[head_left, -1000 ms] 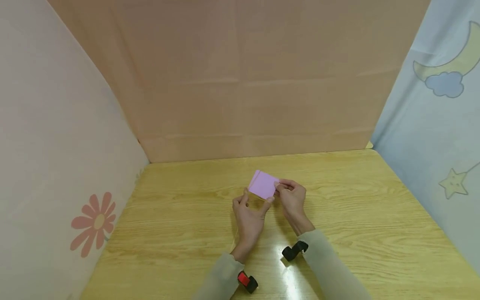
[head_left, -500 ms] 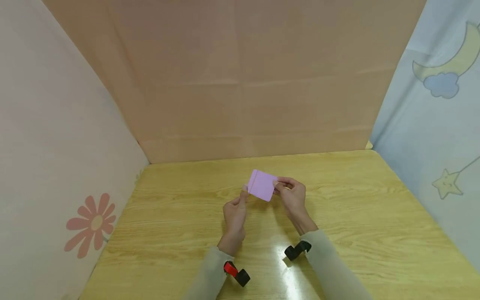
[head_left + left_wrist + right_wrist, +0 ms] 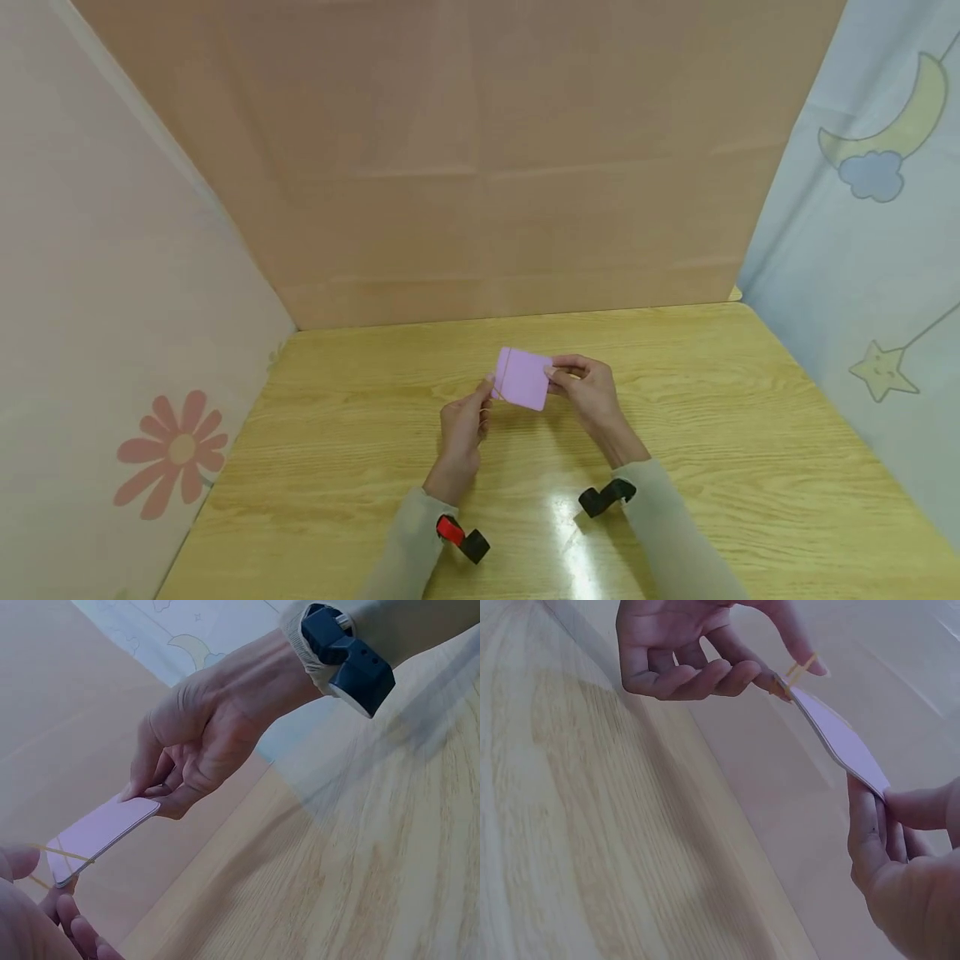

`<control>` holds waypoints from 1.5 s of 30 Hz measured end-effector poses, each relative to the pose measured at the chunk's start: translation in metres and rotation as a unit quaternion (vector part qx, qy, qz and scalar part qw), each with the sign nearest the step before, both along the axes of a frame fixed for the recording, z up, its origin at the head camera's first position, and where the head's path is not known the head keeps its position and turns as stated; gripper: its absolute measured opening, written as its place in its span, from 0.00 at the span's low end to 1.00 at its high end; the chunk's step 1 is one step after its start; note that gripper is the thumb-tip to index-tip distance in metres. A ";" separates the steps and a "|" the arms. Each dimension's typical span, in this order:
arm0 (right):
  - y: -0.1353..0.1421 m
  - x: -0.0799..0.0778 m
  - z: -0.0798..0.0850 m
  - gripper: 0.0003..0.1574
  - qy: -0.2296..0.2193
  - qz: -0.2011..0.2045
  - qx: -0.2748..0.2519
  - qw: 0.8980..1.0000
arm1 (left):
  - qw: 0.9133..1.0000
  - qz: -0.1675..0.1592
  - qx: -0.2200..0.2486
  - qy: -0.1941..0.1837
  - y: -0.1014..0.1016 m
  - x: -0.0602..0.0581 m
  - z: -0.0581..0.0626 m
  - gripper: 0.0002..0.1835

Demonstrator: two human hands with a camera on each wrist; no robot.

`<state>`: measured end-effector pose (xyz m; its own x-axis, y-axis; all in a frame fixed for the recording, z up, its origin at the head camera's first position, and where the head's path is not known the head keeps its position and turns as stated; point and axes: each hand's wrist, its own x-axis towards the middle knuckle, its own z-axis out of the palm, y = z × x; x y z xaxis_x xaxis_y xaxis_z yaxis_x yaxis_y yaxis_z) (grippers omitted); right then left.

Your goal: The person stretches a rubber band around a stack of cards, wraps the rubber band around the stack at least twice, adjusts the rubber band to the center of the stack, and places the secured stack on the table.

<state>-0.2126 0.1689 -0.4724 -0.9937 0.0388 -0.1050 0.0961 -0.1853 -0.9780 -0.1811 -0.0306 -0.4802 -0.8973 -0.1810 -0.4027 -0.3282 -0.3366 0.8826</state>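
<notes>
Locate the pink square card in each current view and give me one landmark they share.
Head: the pink square card is just right of centre, below mid-height.
Left wrist: at the left, below mid-height.
Right wrist: right of centre, above mid-height.
Shared landmark: the thin yellow rubber band at the card's end nearest the left hand.

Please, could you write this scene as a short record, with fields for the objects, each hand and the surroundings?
Object: thin purple square piece with rounded corners, material unclear, raised above the table
Band: thin yellow elastic band, crossing the piece near the left hand
Left hand: thumb holds band stretched off the piece
Right hand: pinches the opposite edge, thumb above, fingers below
Surface: light wood-grained table
Backdrop: creased tan sheet
</notes>
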 end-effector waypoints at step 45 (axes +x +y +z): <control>0.001 0.006 -0.003 0.13 0.008 0.100 0.095 0.990 | 0.997 -0.062 0.033 0.043 -0.003 -0.032 -0.010 0.04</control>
